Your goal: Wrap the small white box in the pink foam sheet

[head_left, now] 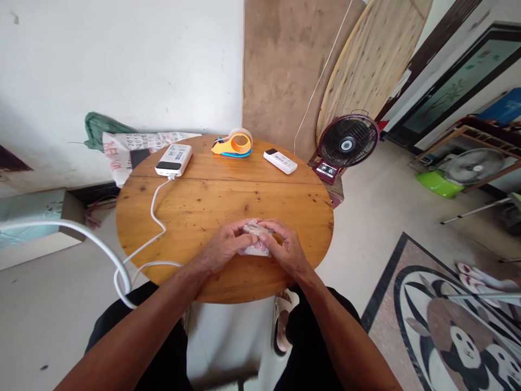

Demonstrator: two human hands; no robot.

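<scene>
Close to the near edge of the round wooden table (195, 212), both of my hands hold a small white packet in clear plastic wrap (258, 250). My left hand (228, 244) grips its left side, with the thumb across the top. On the other side, my right hand (285, 244) has its thumb pressed on the packet, close to the left thumb, and its fingers curl round the far edge. Pinkish print shows faintly through the plastic. What exactly is inside the wrap I cannot make out.
A white power bank (175, 159) with a white cable (154, 203) lies at the table's back left. An orange tape dispenser (233, 144) stands at the back, and a second white power bank (280, 161) lies right of it. Beyond the right edge is a dark fan (348, 144).
</scene>
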